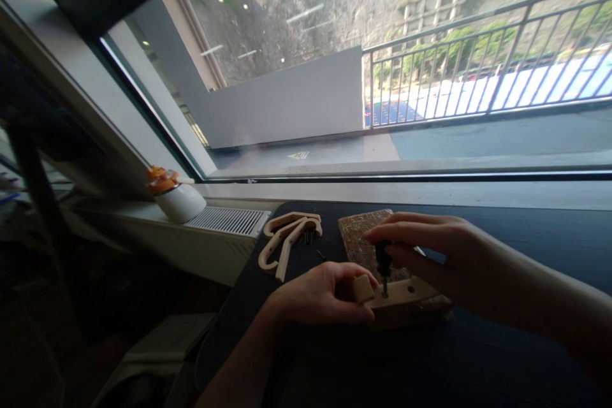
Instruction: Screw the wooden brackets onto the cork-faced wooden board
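Right grip [459,248] holding screwdriver [384,259] near-vertical, tip down; left grip [322,296] clasping wooden piece [398,293], long axis left-right.

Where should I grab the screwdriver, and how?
Probably by the dark handle, from above: the screwdriver stands nearly upright, handle on top, thin metal shaft pointing down at the wooden piece. The right hand holds it there.
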`<state>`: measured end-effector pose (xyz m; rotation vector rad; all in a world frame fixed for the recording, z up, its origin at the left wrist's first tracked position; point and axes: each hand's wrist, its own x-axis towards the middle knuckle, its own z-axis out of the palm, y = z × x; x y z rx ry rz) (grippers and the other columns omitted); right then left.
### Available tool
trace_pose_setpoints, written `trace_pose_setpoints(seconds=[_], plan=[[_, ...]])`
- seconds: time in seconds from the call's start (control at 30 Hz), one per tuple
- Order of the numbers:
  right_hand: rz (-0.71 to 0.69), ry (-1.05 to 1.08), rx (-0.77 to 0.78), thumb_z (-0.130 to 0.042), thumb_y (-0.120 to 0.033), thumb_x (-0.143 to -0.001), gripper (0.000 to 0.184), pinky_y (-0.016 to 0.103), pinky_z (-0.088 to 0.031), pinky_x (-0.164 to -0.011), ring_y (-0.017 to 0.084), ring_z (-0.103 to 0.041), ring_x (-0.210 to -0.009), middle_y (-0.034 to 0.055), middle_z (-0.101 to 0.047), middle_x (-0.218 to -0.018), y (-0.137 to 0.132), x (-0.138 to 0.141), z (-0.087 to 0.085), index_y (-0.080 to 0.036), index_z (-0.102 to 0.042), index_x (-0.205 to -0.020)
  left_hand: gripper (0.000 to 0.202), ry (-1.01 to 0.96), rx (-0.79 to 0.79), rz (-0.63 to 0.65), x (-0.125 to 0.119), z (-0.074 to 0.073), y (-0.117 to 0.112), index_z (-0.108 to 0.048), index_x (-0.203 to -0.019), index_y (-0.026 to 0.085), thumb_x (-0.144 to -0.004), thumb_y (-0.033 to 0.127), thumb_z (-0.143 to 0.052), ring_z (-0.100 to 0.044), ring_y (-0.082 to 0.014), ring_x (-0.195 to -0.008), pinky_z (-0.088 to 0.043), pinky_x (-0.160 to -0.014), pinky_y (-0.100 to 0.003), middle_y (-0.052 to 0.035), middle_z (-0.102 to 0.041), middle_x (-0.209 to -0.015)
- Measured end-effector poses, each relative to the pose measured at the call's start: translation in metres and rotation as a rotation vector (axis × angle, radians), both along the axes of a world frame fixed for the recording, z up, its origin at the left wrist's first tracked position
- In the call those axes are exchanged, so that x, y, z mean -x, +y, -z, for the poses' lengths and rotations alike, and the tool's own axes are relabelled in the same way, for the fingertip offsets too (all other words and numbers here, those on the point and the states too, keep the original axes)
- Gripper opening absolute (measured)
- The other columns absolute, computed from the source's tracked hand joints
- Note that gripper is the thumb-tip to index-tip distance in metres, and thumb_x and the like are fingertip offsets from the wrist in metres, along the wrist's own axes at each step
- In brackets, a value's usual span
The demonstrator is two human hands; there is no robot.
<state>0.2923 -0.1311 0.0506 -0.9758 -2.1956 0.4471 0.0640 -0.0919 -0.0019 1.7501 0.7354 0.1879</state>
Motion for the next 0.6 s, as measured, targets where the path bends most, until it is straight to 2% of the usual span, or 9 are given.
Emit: trace_pose_setpoints(seconds=[0.37,0.47,0.6], plan=[[0.043,-0.008,-0.014,-0.057,-0.029,-0.089,0.018,0.018,-0.049,-0.061,0.011,-0.065,-0.075,-0.0009,-0.069,-0.094,0.0001,0.0029,-0.0029,-0.027,-0.067,-0.104,0.040,0.016,-0.048,-0.005,-0.0009,-0.0020,-0.0007,-0.062,-0.110,0.020,-0.073,0.033,-0.073,-0.050,-0.0126,-0.079,-0.041,-0.074,-0.023,0.0010,-0.056,-0.087],[0.047,0.000,-0.033,-0.055,-0.029,-0.090,0.019,0.018,-0.048,-0.061,0.010,-0.063,-0.074,-0.0003,-0.067,-0.093,0.0004,0.0044,-0.0018,-0.027,-0.067,-0.105,0.039,0.017,-0.048,-0.005,-0.0010,-0.0040,-0.0016,-0.062,-0.110,0.020,-0.074,0.032,-0.072,-0.050,-0.0125,-0.078,-0.041,-0.073,-0.023,0.0009,-0.055,-0.086],[0.029,-0.009,0.017,-0.054,-0.029,-0.091,0.022,0.020,-0.049,-0.066,0.012,-0.064,-0.080,0.0012,-0.066,-0.099,-0.0011,0.0052,-0.0002,-0.027,-0.066,-0.109,0.038,0.004,-0.002,0.000,-0.0011,-0.0069,-0.0024,-0.062,-0.111,0.021,-0.075,0.030,-0.070,-0.048,-0.0115,-0.074,-0.040,-0.068,-0.022,0.0013,-0.053,-0.083]])
